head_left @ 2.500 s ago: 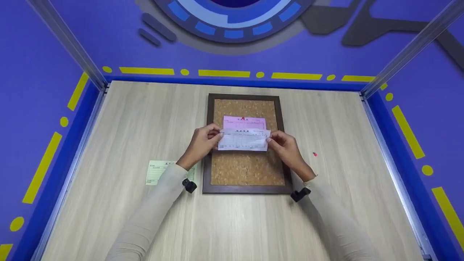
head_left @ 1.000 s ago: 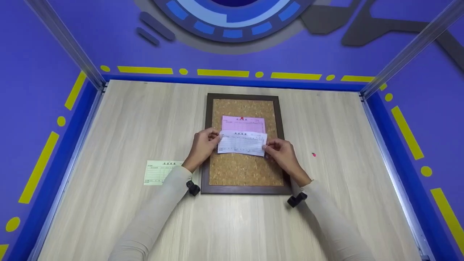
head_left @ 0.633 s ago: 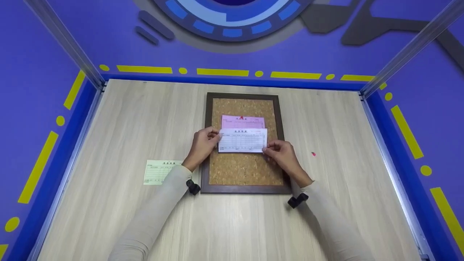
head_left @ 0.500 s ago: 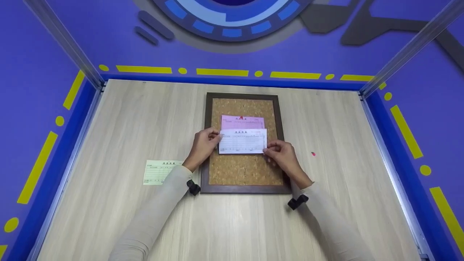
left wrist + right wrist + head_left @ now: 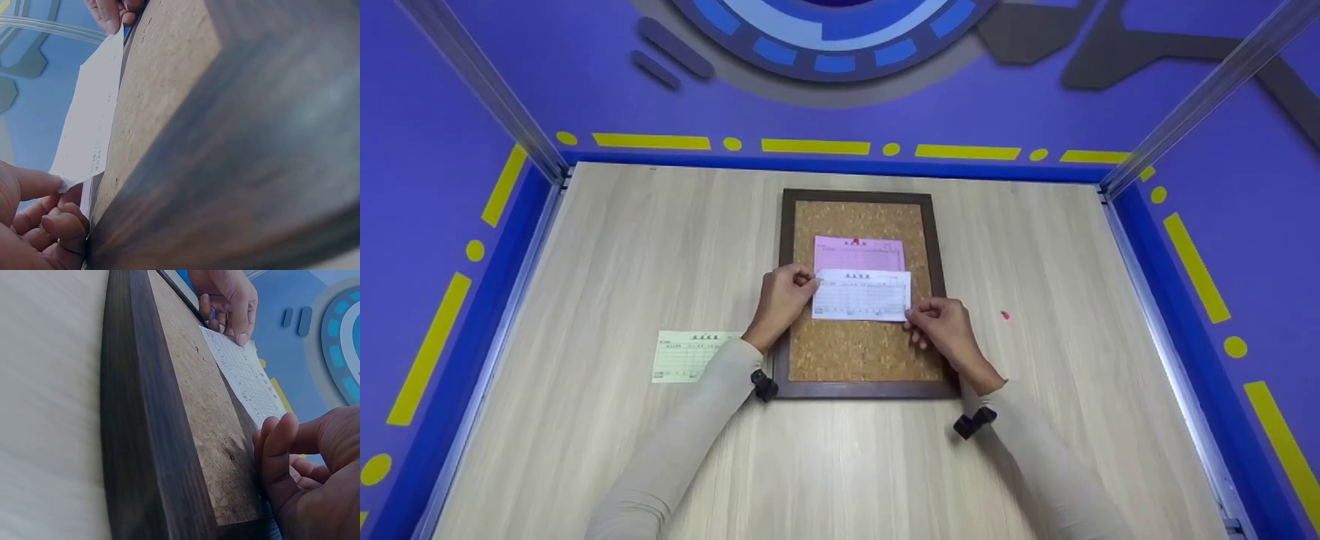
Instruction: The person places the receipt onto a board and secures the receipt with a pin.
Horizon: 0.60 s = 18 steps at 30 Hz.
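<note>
A white printed slip (image 5: 861,296) is held by both hands over the cork board (image 5: 862,352), overlapping the lower part of a pink slip (image 5: 859,256). My left hand (image 5: 784,300) pinches its left edge between thumb and finger. The lower right corner is pinched by my right hand (image 5: 949,330). In the left wrist view the white slip (image 5: 90,112) stands slightly off the cork, tilted, with the left thumb (image 5: 39,183) on its near corner. A red pushpin (image 5: 856,241) sits at the top of the pink slip.
A dark wooden frame (image 5: 870,390) surrounds the cork. On the table to the left lies a pale green slip (image 5: 682,356), partly covered by the left sleeve. A small red pushpin (image 5: 1005,316) lies right of the board. Blue panels (image 5: 840,112) enclose the table.
The white slip has shifted slightly lower, uncovering more of the pink one. My right hand has slid from its right edge down to the lower right corner. The left hand keeps its grip.
</note>
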Available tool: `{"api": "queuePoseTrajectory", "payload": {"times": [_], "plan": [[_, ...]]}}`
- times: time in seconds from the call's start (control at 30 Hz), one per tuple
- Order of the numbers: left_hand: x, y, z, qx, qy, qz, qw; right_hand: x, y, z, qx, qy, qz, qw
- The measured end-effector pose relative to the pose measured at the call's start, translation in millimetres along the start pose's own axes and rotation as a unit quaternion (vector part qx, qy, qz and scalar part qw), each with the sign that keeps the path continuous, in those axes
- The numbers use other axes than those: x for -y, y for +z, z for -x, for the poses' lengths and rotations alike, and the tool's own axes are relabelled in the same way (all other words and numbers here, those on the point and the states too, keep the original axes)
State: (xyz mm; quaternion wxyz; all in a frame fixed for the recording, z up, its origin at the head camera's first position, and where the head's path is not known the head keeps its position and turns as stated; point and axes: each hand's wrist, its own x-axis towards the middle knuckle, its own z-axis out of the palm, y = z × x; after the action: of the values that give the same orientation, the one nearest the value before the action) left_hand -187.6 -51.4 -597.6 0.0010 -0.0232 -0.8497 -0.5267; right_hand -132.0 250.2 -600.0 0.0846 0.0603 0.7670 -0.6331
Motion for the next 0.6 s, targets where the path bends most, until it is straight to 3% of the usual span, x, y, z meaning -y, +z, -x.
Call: {"api": "queuePoseTrajectory", "payload": {"times": [0.2, 0.23, 0.43, 0.6], "plan": [[-1.0, 0.0, 0.6, 0.009, 0.004, -0.031, 0.9995, -0.4, 1.5, -0.8, 0.006, 0.005, 0.023, 1.0], [6.9, 2.6, -2.7, 0.01, 0.014, -0.031, 0.9994, -0.1, 1.7, -1.0, 0.006, 0.005, 0.032, 0.999], [15.5, 3.9, -7.0, 0.018, 0.039, -0.049, 0.9979, 2.0, 2.5, -2.9, 0.009, -0.002, 0.078, 0.997], [0.9, -0.9, -3.8, 0.034, 0.022, -0.083, 0.9957, 4.3, 2.8, -4.4, 0.008, -0.006, 0.119, 0.993]]}}
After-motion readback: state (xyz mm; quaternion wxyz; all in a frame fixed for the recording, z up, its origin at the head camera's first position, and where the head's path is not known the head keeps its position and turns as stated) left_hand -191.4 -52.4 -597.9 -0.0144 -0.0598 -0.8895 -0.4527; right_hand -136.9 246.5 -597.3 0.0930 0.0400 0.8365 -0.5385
